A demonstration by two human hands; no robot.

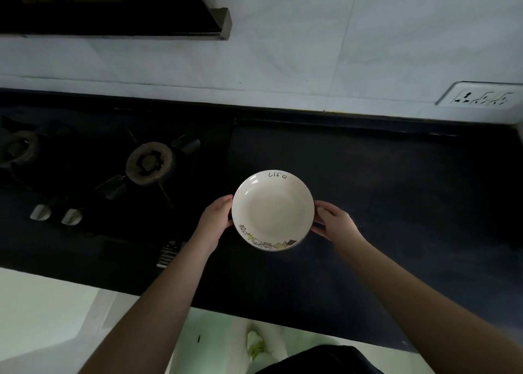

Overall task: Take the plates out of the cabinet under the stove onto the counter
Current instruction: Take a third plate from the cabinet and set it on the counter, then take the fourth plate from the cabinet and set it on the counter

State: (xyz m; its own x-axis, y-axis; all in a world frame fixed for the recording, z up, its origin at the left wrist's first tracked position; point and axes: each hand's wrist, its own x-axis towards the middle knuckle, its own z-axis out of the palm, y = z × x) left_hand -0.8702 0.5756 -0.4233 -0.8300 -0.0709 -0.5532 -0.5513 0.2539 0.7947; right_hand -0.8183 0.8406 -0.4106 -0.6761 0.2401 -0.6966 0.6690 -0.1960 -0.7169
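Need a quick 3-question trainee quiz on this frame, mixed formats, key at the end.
1. True or false: only one hand holds the plate.
2. Which side of the burner is the plate on, as the person sees it? A) left B) right C) directly over it
3. Fill in: the word printed on the plate's far rim is ____.

Key:
1. False. The left hand and right hand grip opposite edges.
2. B. It is over the dark counter, right of the burner.
3. "Life".
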